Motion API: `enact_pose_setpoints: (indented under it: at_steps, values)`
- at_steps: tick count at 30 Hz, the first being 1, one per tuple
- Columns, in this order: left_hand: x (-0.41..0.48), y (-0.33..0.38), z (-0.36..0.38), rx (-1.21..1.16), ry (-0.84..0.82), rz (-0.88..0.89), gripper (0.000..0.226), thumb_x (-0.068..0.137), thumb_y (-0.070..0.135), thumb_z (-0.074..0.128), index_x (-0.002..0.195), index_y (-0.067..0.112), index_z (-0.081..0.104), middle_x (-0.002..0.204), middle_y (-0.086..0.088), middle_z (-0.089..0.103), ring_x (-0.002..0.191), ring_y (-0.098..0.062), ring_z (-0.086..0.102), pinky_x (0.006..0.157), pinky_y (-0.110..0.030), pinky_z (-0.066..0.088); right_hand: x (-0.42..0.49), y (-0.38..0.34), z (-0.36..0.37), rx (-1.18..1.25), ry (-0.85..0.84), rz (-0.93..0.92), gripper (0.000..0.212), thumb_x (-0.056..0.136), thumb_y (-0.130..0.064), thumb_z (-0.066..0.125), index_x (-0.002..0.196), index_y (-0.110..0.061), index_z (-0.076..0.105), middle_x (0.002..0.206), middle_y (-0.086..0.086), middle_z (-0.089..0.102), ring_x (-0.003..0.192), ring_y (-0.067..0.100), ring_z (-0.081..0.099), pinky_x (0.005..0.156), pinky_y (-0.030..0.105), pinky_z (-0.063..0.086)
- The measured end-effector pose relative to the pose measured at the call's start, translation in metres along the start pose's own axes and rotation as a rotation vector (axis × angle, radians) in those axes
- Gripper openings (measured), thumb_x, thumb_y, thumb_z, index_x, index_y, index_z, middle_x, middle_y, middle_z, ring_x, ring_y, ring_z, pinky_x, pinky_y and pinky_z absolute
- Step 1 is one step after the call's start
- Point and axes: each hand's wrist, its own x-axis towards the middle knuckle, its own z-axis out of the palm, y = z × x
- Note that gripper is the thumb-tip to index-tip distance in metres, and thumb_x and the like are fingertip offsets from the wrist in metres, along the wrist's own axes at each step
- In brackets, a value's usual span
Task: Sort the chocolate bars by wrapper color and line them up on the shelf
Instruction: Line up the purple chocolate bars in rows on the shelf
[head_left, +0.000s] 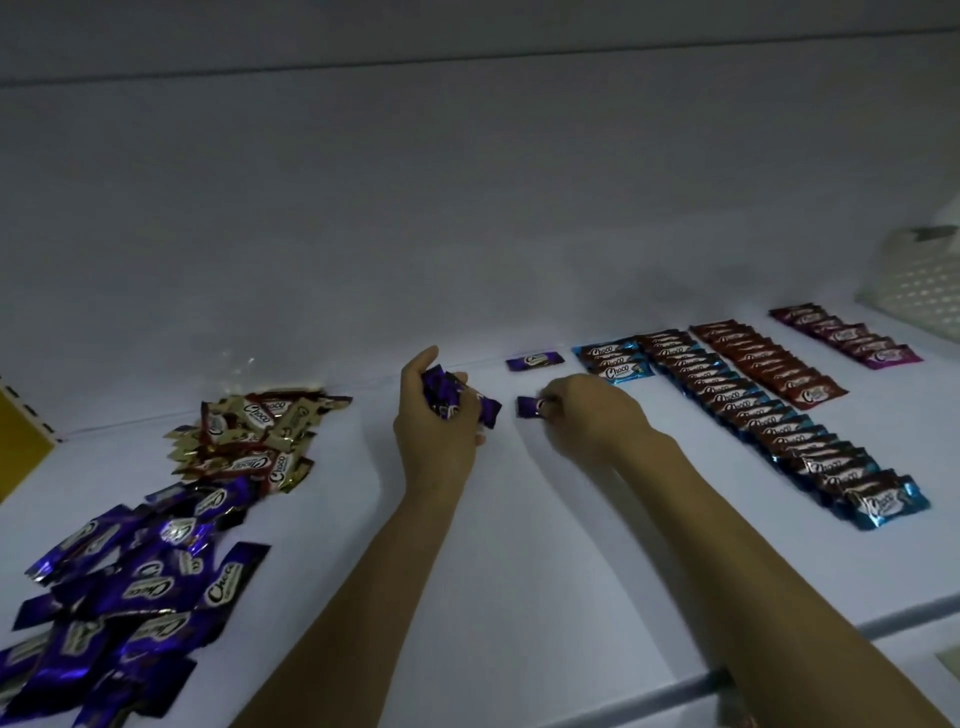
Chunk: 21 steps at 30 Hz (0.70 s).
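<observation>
The white shelf (519, 545) carries two loose heaps, one of dark purple foil-wrapped chocolate bars (140, 587) and one of gold-and-cream wrapped bars (249, 436). Both are too tangled to count. One single purple bar (535, 360) lies alone. The right hand (587, 421) pinches one more purple bar (530, 406), and the left hand (436, 431) holds a bunch of several (447, 395). There are four sorted lines: three blue-wrapped bars (615, 364), a long blue line (779, 431) of over twenty, a red line (769, 364) of a dozen or so, and about seven magenta bars (852, 338). There is one white perforated basket (924, 280).

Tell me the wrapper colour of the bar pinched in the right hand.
The bar is purple, clearest in the head view.
</observation>
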Motion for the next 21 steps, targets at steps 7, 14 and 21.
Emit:
enact_pose_setpoints:
  at_steps: [7,14,21]
  values:
    - [0.004,-0.01,-0.001,-0.044,-0.033,0.018,0.051,0.089,-0.002,0.061,0.117,0.039,0.048,0.1,0.008,0.064,0.075,-0.006,0.064,0.051,-0.019,0.05,0.035,0.002,0.006,0.006,0.17,0.017,0.026,0.09,-0.017,0.051,0.112,-0.021,0.064,0.105,0.008,0.063,0.099,0.031,0.061,0.073,0.033,0.044]
    - [0.004,-0.009,0.0,-0.058,-0.037,0.067,0.054,0.088,-0.002,0.062,0.112,0.044,0.049,0.099,0.011,0.065,0.078,-0.006,0.065,0.051,-0.019,0.052,0.07,-0.002,0.018,-0.034,0.234,0.041,0.024,0.087,-0.01,0.052,0.1,-0.024,0.067,0.092,0.004,0.06,0.088,0.027,0.061,0.065,0.027,0.038]
    - [0.002,-0.004,-0.001,-0.113,-0.075,0.062,0.053,0.087,-0.005,0.063,0.113,0.04,0.051,0.1,0.005,0.066,0.077,-0.006,0.067,0.05,-0.02,0.051,0.046,0.006,0.01,0.125,0.28,-0.001,0.032,0.088,-0.009,0.054,0.118,-0.019,0.059,0.098,0.008,0.064,0.09,0.028,0.061,0.069,0.03,0.045]
